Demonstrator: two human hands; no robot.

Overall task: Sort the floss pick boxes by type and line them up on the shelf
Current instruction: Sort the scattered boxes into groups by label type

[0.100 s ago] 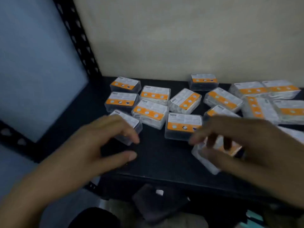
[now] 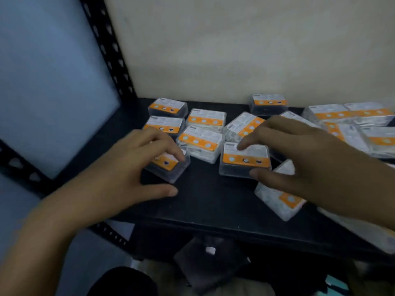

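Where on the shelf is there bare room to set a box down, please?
The front strip of the shelf, between the left hand and the white box at the front right, is bare; so is the left end by the post. The middle and right are crowded with boxes.
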